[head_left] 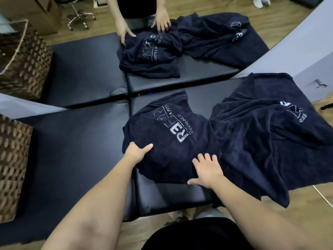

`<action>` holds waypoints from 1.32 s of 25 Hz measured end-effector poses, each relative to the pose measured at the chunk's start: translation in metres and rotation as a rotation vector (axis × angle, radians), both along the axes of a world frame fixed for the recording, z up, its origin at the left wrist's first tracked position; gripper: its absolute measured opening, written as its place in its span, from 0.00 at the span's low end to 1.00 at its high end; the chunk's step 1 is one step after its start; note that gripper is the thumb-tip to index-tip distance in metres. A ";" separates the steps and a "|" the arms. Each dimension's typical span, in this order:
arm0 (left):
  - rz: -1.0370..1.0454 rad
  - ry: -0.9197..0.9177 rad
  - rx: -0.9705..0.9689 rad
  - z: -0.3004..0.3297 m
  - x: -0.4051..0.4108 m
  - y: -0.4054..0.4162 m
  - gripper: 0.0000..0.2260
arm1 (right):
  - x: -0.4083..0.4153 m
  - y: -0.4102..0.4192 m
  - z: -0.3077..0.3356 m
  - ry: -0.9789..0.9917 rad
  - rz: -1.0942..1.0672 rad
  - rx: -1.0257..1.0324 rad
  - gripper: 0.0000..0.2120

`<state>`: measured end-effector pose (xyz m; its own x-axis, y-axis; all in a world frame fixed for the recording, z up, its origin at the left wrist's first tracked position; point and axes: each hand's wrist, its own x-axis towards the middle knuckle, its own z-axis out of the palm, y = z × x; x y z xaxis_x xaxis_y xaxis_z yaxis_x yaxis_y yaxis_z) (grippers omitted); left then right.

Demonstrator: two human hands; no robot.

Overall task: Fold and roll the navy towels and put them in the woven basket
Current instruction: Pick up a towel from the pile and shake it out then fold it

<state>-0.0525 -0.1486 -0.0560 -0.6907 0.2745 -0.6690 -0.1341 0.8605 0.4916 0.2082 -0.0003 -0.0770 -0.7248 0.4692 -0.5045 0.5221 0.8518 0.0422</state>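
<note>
A navy towel [167, 134] with white lettering lies loosely bunched on the black padded bench [75, 145], in front of me. My left hand [137, 152] rests on its near left edge, thumb out over the cloth and fingers tucked at the edge. My right hand [207, 168] lies flat on the towel's near right part, fingers spread. A second navy towel [266, 138] lies crumpled to the right and hangs over the bench's near edge. The woven basket [12, 165] stands at the far left on the bench.
A wall mirror [90, 69] behind the bench repeats the scene: basket, towels and my hands. Wooden floor [320, 213] shows to the right and below the bench. My dark shorts [194, 235] fill the bottom edge.
</note>
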 end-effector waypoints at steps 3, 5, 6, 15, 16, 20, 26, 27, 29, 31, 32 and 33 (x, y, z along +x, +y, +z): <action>-0.039 -0.133 0.024 0.014 -0.005 0.002 0.41 | -0.002 -0.008 -0.010 -0.044 0.146 0.032 0.28; -0.013 -0.171 -0.018 0.020 -0.009 0.007 0.39 | -0.005 -0.006 -0.013 0.031 0.240 0.060 0.16; 0.021 -0.167 -0.019 0.020 -0.012 0.009 0.39 | -0.007 -0.002 -0.012 0.108 0.235 0.068 0.11; 0.702 -0.133 0.636 0.100 -0.069 0.063 0.13 | -0.058 0.106 0.074 1.076 -0.864 -0.247 0.08; 0.664 -0.072 0.720 0.104 -0.067 0.066 0.13 | -0.064 0.116 0.077 1.059 -0.920 -0.242 0.11; 0.165 0.214 0.505 0.067 -0.039 0.055 0.33 | -0.053 0.110 0.067 0.748 -0.879 -0.059 0.19; -0.068 0.237 0.041 0.012 -0.005 0.050 0.44 | -0.046 0.051 0.031 0.348 -0.993 -0.538 0.34; -0.055 0.217 -0.030 0.008 -0.003 0.050 0.43 | -0.048 0.042 0.026 0.279 -1.046 -0.657 0.35; -0.102 0.166 -0.099 0.000 -0.005 0.047 0.38 | -0.053 0.028 0.016 0.249 -1.146 -0.861 0.31; -0.137 0.153 -0.047 -0.005 -0.014 0.043 0.33 | -0.062 0.019 0.009 0.359 -1.260 -1.030 0.21; -0.120 0.161 0.010 -0.003 -0.015 0.042 0.31 | -0.068 0.018 0.008 0.448 -1.312 -1.060 0.15; -0.091 0.185 0.077 0.001 -0.017 0.043 0.29 | -0.074 0.020 0.010 0.544 -1.360 -1.057 0.10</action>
